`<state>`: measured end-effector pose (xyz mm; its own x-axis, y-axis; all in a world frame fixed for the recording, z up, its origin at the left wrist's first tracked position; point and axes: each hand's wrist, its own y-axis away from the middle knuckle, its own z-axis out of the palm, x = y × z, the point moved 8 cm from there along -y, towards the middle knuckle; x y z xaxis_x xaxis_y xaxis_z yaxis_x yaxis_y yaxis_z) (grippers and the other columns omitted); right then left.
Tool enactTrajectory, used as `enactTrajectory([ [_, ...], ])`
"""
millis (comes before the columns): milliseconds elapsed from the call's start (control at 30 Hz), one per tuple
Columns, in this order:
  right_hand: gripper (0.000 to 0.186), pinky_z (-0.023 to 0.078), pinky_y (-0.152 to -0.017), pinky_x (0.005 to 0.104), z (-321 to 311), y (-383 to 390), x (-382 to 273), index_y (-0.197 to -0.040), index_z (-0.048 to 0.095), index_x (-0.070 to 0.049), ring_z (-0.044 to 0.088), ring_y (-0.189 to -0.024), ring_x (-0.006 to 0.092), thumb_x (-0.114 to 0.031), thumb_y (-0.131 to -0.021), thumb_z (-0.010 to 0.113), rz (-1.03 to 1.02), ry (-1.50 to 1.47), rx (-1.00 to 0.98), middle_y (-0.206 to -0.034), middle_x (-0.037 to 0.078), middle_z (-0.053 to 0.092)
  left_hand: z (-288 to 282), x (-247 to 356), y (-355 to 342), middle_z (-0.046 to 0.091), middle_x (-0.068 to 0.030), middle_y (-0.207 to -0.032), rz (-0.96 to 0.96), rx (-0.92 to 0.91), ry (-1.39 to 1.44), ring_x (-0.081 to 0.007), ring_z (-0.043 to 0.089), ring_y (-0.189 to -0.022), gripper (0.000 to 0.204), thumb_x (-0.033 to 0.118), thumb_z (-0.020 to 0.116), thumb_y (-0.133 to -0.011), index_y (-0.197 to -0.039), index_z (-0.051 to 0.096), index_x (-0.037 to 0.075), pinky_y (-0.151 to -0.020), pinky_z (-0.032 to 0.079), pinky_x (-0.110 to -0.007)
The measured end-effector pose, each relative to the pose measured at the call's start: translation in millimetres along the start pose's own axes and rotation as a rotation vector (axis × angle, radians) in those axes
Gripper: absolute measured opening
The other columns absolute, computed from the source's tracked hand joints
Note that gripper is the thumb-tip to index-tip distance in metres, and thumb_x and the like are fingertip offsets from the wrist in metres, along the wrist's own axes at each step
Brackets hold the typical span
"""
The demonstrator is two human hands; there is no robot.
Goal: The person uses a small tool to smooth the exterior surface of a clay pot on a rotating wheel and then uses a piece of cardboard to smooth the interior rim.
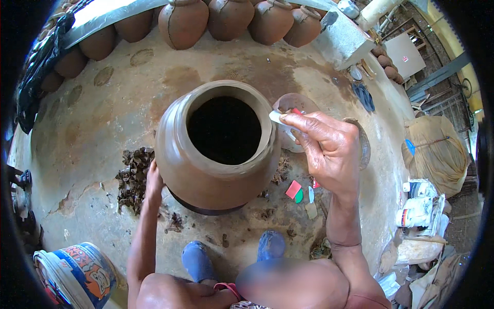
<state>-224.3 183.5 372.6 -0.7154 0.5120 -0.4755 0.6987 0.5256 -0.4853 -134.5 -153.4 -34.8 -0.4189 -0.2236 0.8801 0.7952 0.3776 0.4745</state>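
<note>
A large wet brown clay pot (216,180) with a wide round mouth stands in front of me, on a dark base that shows at its lower edge. My left hand (154,177) lies against the pot's left side, its fingers stretched along the wall and partly hidden by it. Between thumb and fingers of my right hand (329,149) is pinched a small flat white scraper (278,117), close to the right edge of the rim. Red, green and pale flat pieces (294,189) lie on the floor right of the pot.
Clay scraps (135,180) are heaped left of the pot. A printed plastic bucket (85,273) stands near left, my blue shoes (198,260) in front. Several finished pots (183,26) line the back. At right are sandals (364,97), a cloth-covered mound (436,154) and white containers (416,212).
</note>
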Motion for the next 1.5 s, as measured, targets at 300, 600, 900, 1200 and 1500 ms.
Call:
enactTrajectory([
  [300, 0.037, 0.049, -0.061, 0.0375, -2, -6, -15, -0.112, 0.076, -0.006, 0.064, -0.065, 0.0307, 0.008, -0.079, 0.069, -0.002, 0.054, -0.039, -0.08, 0.017, 0.068, 79, -95, 158, 0.068, -0.0157, -0.087, -0.404, -0.051, 0.102, -0.0208, 0.066, -0.063, 0.052, 0.05, 0.056, -0.102, -0.116, 0.057, 0.0, -0.052, 0.052, -0.037],
  [600, 0.035, 0.046, -0.056, 0.037, -2, -10, -27, -0.111, 0.076, -0.005, 0.062, -0.062, 0.0301, 0.008, -0.079, 0.071, -0.005, 0.134, -0.094, -0.077, 0.017, 0.066, 12, -5, 22, 0.063, -0.0206, -0.129, -0.04, -0.004, 0.044, -0.0291, 0.06, -0.116, 0.069, 0.059, 0.048, -0.103, -0.144, 0.049, 0.004, -0.095, 0.047, -0.045],
  [900, 0.032, 0.052, -0.064, 0.0336, -4, -11, -29, -0.11, 0.077, -0.004, 0.07, -0.073, 0.0266, 0.009, -0.081, 0.07, 0.054, 0.224, -0.191, -0.085, 0.015, 0.074, 76, -83, 162, 0.068, -0.0123, -0.101, -0.476, -0.151, 0.113, -0.0215, 0.068, -0.062, 0.07, 0.051, 0.064, -0.099, -0.144, 0.037, 0.005, -0.054, 0.052, -0.036],
  [1200, 0.031, 0.051, -0.063, 0.0344, -4, -22, -40, -0.109, 0.077, -0.004, 0.069, -0.07, 0.0275, 0.009, -0.081, 0.07, 0.021, 0.272, -0.219, -0.082, 0.016, 0.072, 30, -80, 83, 0.066, -0.0127, -0.119, -0.134, 0.166, -0.036, -0.0227, 0.067, -0.096, 0.054, 0.053, 0.053, -0.103, -0.131, 0.054, 0.006, -0.084, 0.053, -0.041],
  [1500, 0.035, 0.048, -0.059, 0.0351, 0, -27, -47, -0.107, 0.077, -0.004, 0.066, -0.066, 0.029, 0.01, -0.077, 0.069, -0.016, 0.294, -0.261, -0.079, 0.016, 0.069, 32, -57, 81, 0.057, -0.0154, -0.137, -0.284, 0.047, 0.101, -0.023, 0.064, -0.112, 0.07, 0.062, 0.054, -0.098, -0.145, 0.041, 0.011, -0.074, 0.056, -0.044],
])
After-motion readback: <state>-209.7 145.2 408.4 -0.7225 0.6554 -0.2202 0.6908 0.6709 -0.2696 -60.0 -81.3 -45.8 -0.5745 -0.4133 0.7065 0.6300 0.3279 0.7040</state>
